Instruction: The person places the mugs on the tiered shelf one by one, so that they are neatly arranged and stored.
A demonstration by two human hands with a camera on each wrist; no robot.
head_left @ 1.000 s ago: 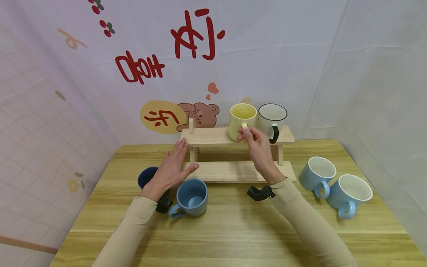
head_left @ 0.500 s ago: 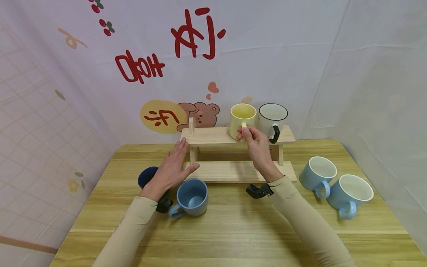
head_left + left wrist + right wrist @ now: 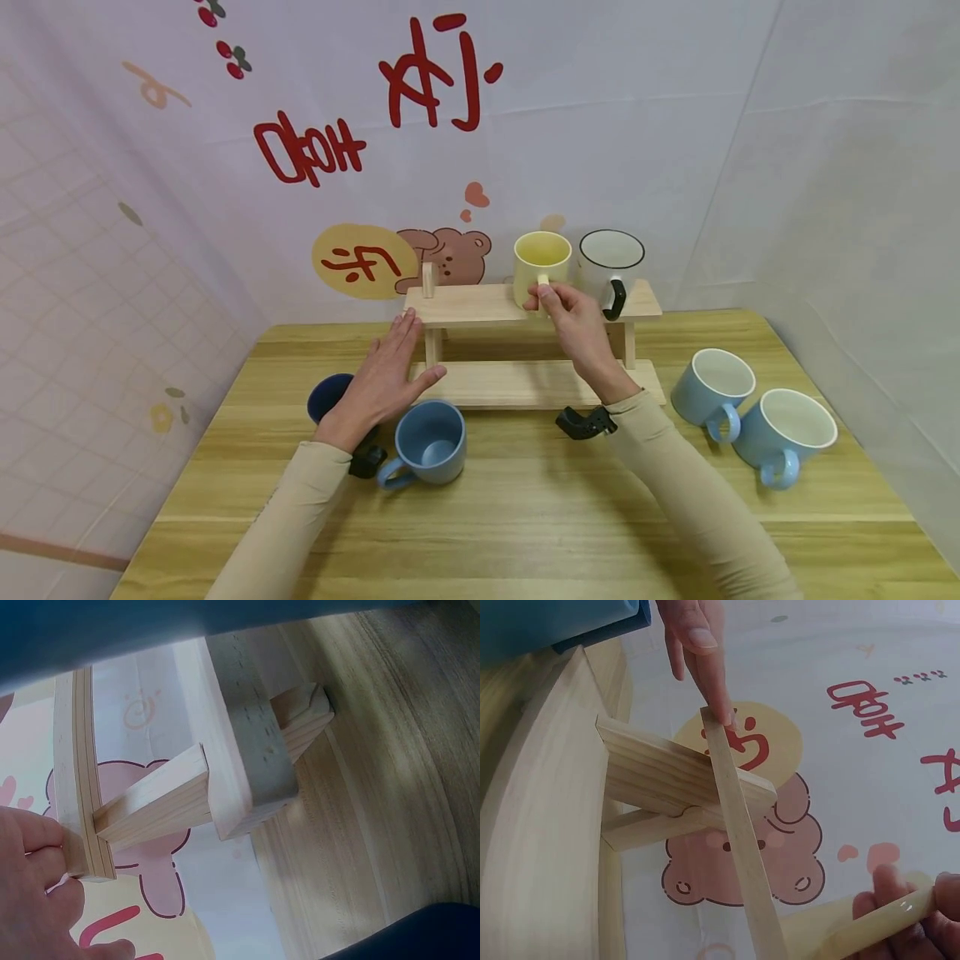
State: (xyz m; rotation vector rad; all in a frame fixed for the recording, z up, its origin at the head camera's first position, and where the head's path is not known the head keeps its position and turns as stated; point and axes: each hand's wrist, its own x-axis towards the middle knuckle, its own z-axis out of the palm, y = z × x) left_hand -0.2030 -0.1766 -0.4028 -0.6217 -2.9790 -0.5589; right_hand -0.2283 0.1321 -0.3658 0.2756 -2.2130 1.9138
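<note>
A two-tier wooden shelf [image 3: 480, 305] stands at the back of the table. On its upper board is a yellow mug [image 3: 534, 287], whose handle my right hand [image 3: 581, 333] pinches between thumb and fingers. The right wrist view shows that yellow handle [image 3: 885, 924] in the fingers. Right beside it stands a white mug [image 3: 609, 258] with a black rim and handle. My left hand [image 3: 382, 375] lies with fingers extended, fingertips touching the upper board's left end. In the left wrist view those fingers [image 3: 45, 851] rest against the board's end [image 3: 84, 847].
In front of the shelf, a blue mug [image 3: 431, 450] stands near my left wrist. A dark blue mug [image 3: 322, 396] is partly hidden behind my left hand. Two light blue mugs, one nearer the shelf [image 3: 705, 400] and one further right [image 3: 780, 442], stand on the table's right side.
The head view has shifted slightly. Both hands keep their places, the right on the yellow mug's handle and the left at the shelf's end.
</note>
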